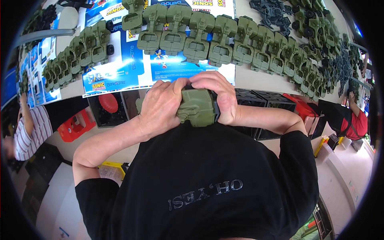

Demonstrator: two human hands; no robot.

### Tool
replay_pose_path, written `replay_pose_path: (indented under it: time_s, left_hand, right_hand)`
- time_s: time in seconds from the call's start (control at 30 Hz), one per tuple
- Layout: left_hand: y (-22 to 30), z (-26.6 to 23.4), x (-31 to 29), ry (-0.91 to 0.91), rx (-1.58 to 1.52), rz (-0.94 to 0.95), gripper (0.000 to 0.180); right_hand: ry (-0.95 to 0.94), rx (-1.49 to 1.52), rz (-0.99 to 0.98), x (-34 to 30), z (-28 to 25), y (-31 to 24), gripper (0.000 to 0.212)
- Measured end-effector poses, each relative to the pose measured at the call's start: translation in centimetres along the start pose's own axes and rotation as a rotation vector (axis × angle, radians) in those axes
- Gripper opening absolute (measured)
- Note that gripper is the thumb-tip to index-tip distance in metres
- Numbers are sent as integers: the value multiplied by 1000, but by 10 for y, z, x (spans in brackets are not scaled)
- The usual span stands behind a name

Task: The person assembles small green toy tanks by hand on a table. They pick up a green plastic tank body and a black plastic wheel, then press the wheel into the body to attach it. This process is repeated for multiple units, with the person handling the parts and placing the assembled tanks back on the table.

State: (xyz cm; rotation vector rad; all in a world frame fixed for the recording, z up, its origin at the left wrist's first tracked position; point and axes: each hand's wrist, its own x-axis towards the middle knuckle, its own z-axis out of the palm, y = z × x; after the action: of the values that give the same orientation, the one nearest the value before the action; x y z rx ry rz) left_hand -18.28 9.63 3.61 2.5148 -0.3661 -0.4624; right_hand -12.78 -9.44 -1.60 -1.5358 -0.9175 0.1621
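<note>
Close in front of my chest, at the table's near edge, I hold an olive-green plastic toy military vehicle in both hands. My left hand is closed round its left side, fingers curled over the top. My right hand grips the right side, with its thumb low on that side and its fingers bent across the far side. A dark part shows along the toy's right edge, beside the right palm. The fingertips of both hands are mostly hidden behind the toy.
A curved row of matching green toy vehicles stands beyond my hands, with a shorter row at left. Printed blue and white sheets cover part of the table. Dark grey parts are heaped far right. Other people work at both sides.
</note>
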Motion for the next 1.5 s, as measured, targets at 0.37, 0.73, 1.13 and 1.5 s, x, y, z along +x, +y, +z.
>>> replay_pose_path:
  time_s: [0.37,0.73,1.13,1.5]
  left_hand:
    - [-20,-46,26,-638,-271,-318,66]
    - [-12,-52,29,-819,-596,-396,67]
    - [-7,-46,20,-643,-353,-260,69]
    - [12,-37,-11,-396,20,20,51]
  right_hand:
    - [-429,205,621,20,-7,22,54]
    - [-360,651,1088,39,-13,6,71]
    - [-72,865,836,24,11,-2,66]
    - [-125,229,76,10,8,-25,47]
